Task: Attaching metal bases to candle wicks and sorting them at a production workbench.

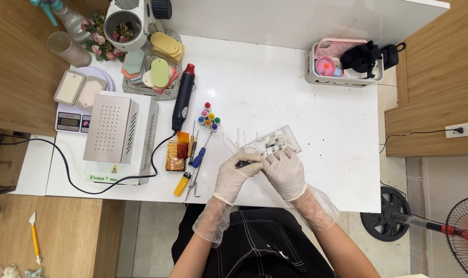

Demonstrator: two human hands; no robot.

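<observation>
both gloved hands meet at the near edge of the white table (306, 118) — the left hand (233, 175) and the right hand (285, 171) are together, fingertips pinched on a small dark piece (246, 164) held between them; what it is i cannot tell. thin pale strands (236, 140) stick up just beyond the left fingers. a clear flat tray of small parts (273, 142) lies just behind the right hand, touching or nearly touching its knuckles. left of the hands lie a blue-handled tool (199, 156), a yellow lighter (182, 184) and an orange tape roll (183, 144). farther left stands a grey metal box (115, 135) — a black heat gun (183, 98) lies beside it.
</observation>
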